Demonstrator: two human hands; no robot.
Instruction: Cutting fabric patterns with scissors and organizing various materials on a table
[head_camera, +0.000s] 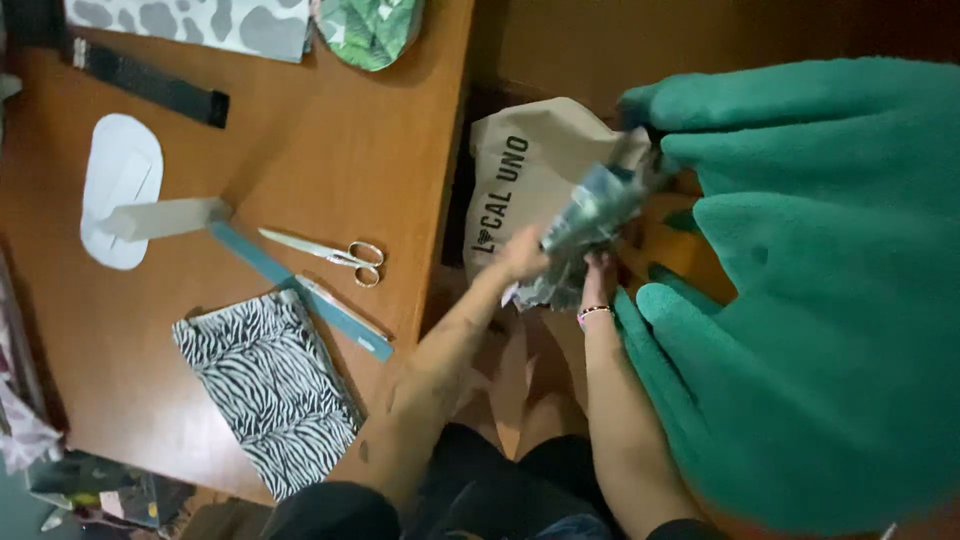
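Observation:
My left hand (522, 255) and my right hand (598, 272) both grip a crumpled bundle of grey-blue patterned material (590, 212), held just past the edge of the wooden table (330, 150). The bundle sits at the mouth of a brown paper bag (525, 150) with dark lettering. A thin bracelet (592, 313) is on my right wrist. Whether the bundle is inside the bag or only in front of it is unclear.
A large green plush shape (820, 300) fills the right side. On the table lie scissors (335, 254), a teal strip (300, 290), zebra-print fabric (270, 385), a white oval paper (120, 190), a black strap (150, 80), cow-print fabric (200, 20) and a leaf-print oval (370, 30).

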